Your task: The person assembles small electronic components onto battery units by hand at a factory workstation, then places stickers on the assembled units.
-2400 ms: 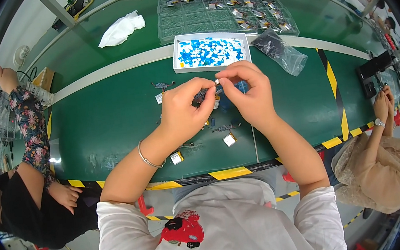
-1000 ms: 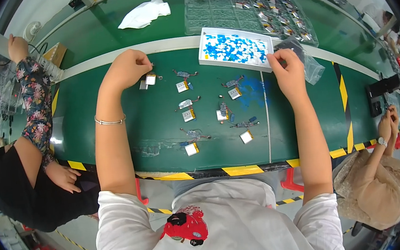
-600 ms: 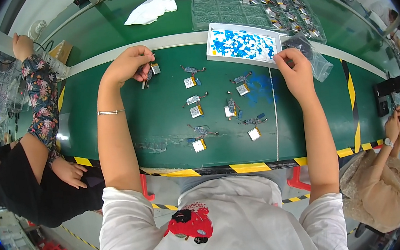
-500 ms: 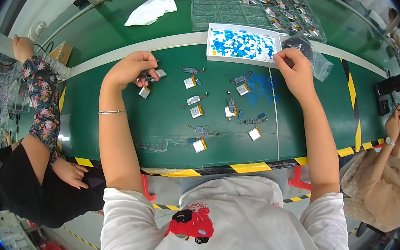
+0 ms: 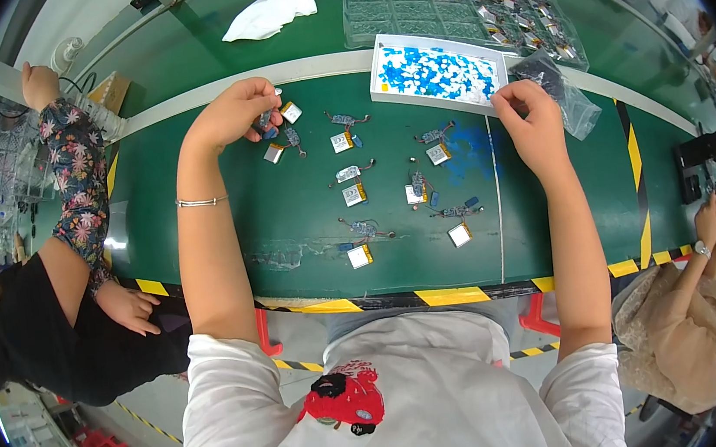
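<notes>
My left hand [image 5: 237,114] is closed in a pinch on a small wired circuit board [image 5: 265,126], partly hidden by the fingers. Beside it lie a silver battery [image 5: 291,113] and another battery [image 5: 274,152] with its wired board. My right hand [image 5: 532,122] has thumb and forefinger closed at the near right corner of a shallow white box [image 5: 437,103], seemingly on its rim. Blue and white bits [image 5: 433,67] fill that box. Between my hands, several batteries [image 5: 354,194] with wired boards are spread over the green mat [image 5: 286,205].
Behind the box stands a clear compartment tray [image 5: 406,13] holding more battery assemblies. A plastic bag [image 5: 578,113] lies by my right hand, a white cloth [image 5: 270,13] farther back. Striped tape [image 5: 449,297] edges the table. Co-workers sit at left [image 5: 78,296] and right [image 5: 690,311].
The battery by my left fingers, which hung near the hand, now lies a little to the right with its wired board showing. My right hand stays at the box corner.
</notes>
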`<move>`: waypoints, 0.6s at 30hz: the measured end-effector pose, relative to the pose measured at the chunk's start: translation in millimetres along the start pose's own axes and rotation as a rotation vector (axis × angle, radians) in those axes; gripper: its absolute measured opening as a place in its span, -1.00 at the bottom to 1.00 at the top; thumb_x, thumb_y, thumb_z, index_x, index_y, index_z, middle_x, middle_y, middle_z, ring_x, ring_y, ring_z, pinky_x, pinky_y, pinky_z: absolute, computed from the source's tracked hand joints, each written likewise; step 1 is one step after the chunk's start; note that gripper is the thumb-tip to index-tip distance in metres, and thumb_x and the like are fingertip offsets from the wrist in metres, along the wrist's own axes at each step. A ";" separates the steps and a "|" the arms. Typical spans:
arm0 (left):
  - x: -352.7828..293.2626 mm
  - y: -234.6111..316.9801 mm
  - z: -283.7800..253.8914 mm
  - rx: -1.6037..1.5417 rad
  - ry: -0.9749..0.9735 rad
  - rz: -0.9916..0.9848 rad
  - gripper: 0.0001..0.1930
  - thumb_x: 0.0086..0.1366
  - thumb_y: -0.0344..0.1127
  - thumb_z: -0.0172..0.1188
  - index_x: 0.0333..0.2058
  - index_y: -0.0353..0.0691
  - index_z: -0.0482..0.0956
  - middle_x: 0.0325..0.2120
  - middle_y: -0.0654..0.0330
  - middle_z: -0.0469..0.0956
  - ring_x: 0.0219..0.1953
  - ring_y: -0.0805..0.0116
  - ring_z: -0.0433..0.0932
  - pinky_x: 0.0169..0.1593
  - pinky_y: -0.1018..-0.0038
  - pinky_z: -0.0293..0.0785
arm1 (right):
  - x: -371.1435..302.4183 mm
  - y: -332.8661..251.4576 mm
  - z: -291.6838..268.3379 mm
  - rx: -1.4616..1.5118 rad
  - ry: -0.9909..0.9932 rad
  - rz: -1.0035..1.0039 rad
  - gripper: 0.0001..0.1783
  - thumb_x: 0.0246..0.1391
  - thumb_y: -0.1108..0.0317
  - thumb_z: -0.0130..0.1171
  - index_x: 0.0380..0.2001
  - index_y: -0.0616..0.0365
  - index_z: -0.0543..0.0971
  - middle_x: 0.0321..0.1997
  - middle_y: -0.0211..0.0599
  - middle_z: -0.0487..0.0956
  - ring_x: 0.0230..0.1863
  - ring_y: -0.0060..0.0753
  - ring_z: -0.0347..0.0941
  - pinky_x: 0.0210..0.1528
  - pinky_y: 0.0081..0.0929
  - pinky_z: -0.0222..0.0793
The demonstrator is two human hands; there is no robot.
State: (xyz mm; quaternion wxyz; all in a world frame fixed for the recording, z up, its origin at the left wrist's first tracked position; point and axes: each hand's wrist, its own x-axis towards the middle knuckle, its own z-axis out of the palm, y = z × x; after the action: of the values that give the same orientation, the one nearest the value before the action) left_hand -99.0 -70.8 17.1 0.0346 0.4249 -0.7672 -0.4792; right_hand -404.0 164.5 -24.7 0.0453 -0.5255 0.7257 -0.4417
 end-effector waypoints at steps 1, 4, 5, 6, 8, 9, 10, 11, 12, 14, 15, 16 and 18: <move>1.0 -1.3 0.4 -0.001 0.000 -0.003 -0.89 0.27 -0.25 0.06 -0.38 -0.13 0.43 -0.50 0.34 0.50 -0.43 0.59 0.47 -0.46 0.64 0.36 | -0.1 -1.1 0.3 0.001 -0.003 0.000 -0.84 0.02 0.40 0.18 -0.45 0.31 0.52 -0.43 -0.32 0.47 -0.42 -0.51 0.41 -0.31 -0.59 0.32; 5.4 -7.4 0.4 -0.008 0.024 -0.007 -0.92 0.22 -0.32 0.12 -0.36 -0.16 0.45 -0.50 0.33 0.51 -0.42 0.60 0.47 -0.46 0.66 0.31 | -0.1 -3.3 0.5 -0.012 -0.017 0.007 -0.84 0.02 0.40 0.18 -0.44 0.31 0.52 -0.43 -0.31 0.48 -0.41 -0.50 0.43 -0.29 -0.58 0.34; 7.4 -9.8 0.0 -0.013 -0.017 0.039 -0.92 0.19 -0.37 0.15 -0.35 -0.18 0.46 -0.50 0.33 0.51 -0.43 0.60 0.47 -0.45 0.66 0.34 | -0.2 -1.8 0.6 0.011 0.004 -0.003 -0.83 -0.02 0.39 0.20 -0.46 0.31 0.53 -0.45 -0.27 0.49 -0.43 -0.45 0.42 -0.33 -0.54 0.34; 9.4 -11.2 -1.0 -0.017 -0.058 0.084 -0.90 0.16 -0.42 0.19 -0.34 -0.20 0.46 -0.49 0.32 0.51 -0.44 0.60 0.47 -0.44 0.65 0.37 | -0.2 -0.5 0.3 0.035 0.024 -0.012 -0.82 -0.06 0.38 0.22 -0.48 0.31 0.54 -0.47 -0.24 0.50 -0.45 -0.40 0.42 -0.37 -0.50 0.34; 12.9 -12.8 -2.7 -0.088 -0.045 0.051 -0.88 0.14 -0.47 0.19 -0.33 -0.22 0.46 -0.49 0.32 0.51 -0.45 0.60 0.48 -0.43 0.66 0.41 | 0.5 -1.6 0.7 0.039 0.013 0.001 -0.84 -0.07 0.39 0.22 -0.48 0.30 0.54 -0.47 -0.23 0.50 -0.44 -0.35 0.43 -0.35 -0.47 0.34; 14.2 -13.7 -2.9 -0.156 -0.032 0.019 -0.86 0.12 -0.51 0.20 -0.32 -0.23 0.46 -0.48 0.32 0.51 -0.46 0.59 0.48 -0.41 0.66 0.44 | 0.9 -2.5 0.5 0.043 0.005 0.015 -0.85 -0.08 0.40 0.22 -0.49 0.30 0.54 -0.47 -0.23 0.51 -0.43 -0.30 0.43 -0.32 -0.44 0.34; 13.8 -12.4 -1.7 -0.157 -0.032 0.018 -0.86 0.12 -0.51 0.20 -0.32 -0.23 0.46 -0.48 0.32 0.51 -0.46 0.59 0.48 -0.41 0.66 0.44 | 1.0 -3.5 0.4 0.044 0.004 0.014 -0.85 -0.08 0.40 0.22 -0.49 0.30 0.54 -0.47 -0.23 0.51 -0.43 -0.30 0.43 -0.32 -0.44 0.34; 13.3 -10.7 0.1 -0.205 -0.015 0.015 -0.87 0.12 -0.53 0.18 -0.33 -0.27 0.47 -0.48 0.28 0.51 -0.48 0.56 0.50 -0.39 0.64 0.49 | 0.9 -5.0 0.2 -0.100 0.068 -0.107 -0.87 -0.10 0.42 0.22 -0.51 0.27 0.54 -0.45 -0.22 0.52 -0.40 -0.24 0.43 -0.29 -0.39 0.34; 13.1 -9.1 1.4 -0.252 0.001 0.013 -0.89 0.13 -0.54 0.16 -0.34 -0.30 0.48 -0.48 0.25 0.51 -0.50 0.53 0.52 -0.38 0.62 0.53 | 0.8 -7.2 -0.5 -0.244 0.132 -0.230 -0.90 -0.12 0.43 0.22 -0.52 0.24 0.55 -0.44 -0.21 0.53 -0.37 -0.18 0.44 -0.26 -0.34 0.34; 10.9 -9.4 0.7 -0.250 0.005 0.000 -0.88 0.13 -0.53 0.17 -0.33 -0.28 0.47 -0.48 0.28 0.50 -0.48 0.55 0.51 -0.36 0.63 0.53 | -0.5 -31.6 3.8 -0.252 0.154 -0.307 -0.93 -0.11 0.46 0.20 -0.50 0.22 0.55 -0.40 -0.21 0.55 -0.31 -0.15 0.44 -0.19 -0.33 0.33; 10.4 -8.9 0.9 -0.248 0.002 -0.010 -0.88 0.14 -0.53 0.17 -0.32 -0.26 0.46 -0.47 0.32 0.49 -0.47 0.57 0.51 -0.35 0.64 0.54 | -2.5 -46.2 9.2 -0.266 0.177 -0.380 -0.94 -0.10 0.48 0.18 -0.47 0.19 0.56 -0.36 -0.22 0.56 -0.25 -0.12 0.44 -0.13 -0.32 0.33; 9.2 -7.6 1.4 -0.252 0.009 -0.009 -0.88 0.14 -0.53 0.17 -0.32 -0.26 0.46 -0.47 0.32 0.49 -0.47 0.57 0.51 -0.35 0.64 0.54 | -4.4 -59.9 18.1 -0.184 0.061 -0.414 -0.90 -0.12 0.45 0.20 -0.44 0.15 0.57 -0.35 -0.23 0.56 -0.23 -0.15 0.44 -0.12 -0.29 0.32; 7.1 -6.6 1.4 -0.269 -0.011 -0.006 -0.87 0.13 -0.53 0.17 -0.32 -0.26 0.46 -0.48 0.32 0.48 -0.48 0.57 0.51 -0.35 0.63 0.55 | -7.7 -93.6 37.6 -0.192 -0.193 -0.563 -0.76 -0.16 0.38 0.24 -0.32 0.14 0.58 -0.26 -0.27 0.56 -0.12 -0.16 0.41 -0.03 -0.25 0.28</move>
State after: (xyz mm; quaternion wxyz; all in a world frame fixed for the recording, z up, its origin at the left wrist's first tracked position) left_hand -100.1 -75.9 8.7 0.0857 0.4159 -0.6951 -0.5800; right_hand -312.9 143.0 13.9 -0.0599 -0.7473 0.5824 -0.3143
